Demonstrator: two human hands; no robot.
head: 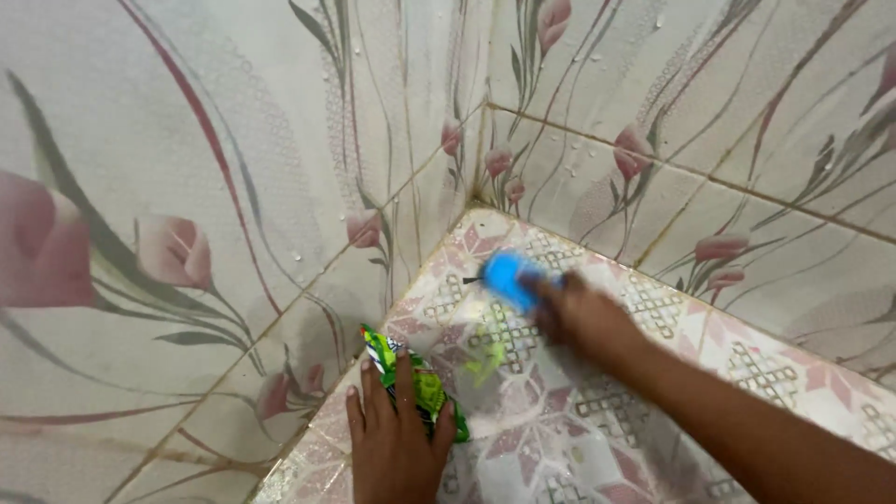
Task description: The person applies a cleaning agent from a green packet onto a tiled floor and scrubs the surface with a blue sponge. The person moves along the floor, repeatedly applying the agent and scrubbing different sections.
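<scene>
My right hand [581, 315] is blurred with motion and grips a blue scrub brush [509, 275] pressed against the patterned floor tiles [560, 411] near the corner of the room. My left hand [397, 439] rests on the floor by the left wall, fingers closed over a crumpled green sachet [420, 383]. A small greenish smear [487, 359] lies on the wet tiles between the two hands.
Two walls of cream tiles with pink flower patterns [187, 187] meet at the corner [478, 191] just beyond the brush. Water drops dot the walls. The floor tiles have pink and white geometric patterns with dirty grout lines.
</scene>
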